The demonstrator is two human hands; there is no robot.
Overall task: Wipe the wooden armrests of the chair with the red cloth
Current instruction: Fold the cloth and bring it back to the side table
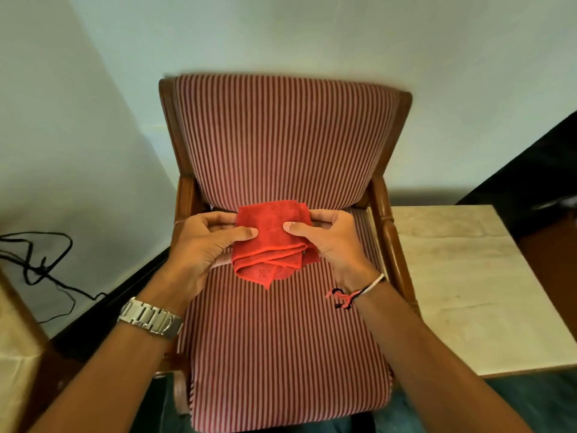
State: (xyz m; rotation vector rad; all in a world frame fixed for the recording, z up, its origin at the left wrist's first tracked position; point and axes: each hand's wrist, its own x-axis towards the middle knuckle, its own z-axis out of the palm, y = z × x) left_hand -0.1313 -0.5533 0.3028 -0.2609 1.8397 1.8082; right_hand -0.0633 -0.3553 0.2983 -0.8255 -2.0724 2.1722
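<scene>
A wooden chair (402, 120) with red-and-white striped cushions stands in front of me against a pale wall. Both hands hold a folded red cloth (271, 242) above the seat, near the base of the backrest. My left hand (206, 245), with a metal watch on its wrist, pinches the cloth's left side. My right hand (334, 242), with a thread band on its wrist, pinches the right side. The right wooden armrest (388, 232) runs just past my right hand. The left armrest (182, 195) shows only partly behind my left hand.
A pale stone-topped side table (462, 285) stands close to the chair's right side. A black cable (46, 264) lies tangled on the floor to the left. Another piece of furniture (12, 323) cuts into the left edge.
</scene>
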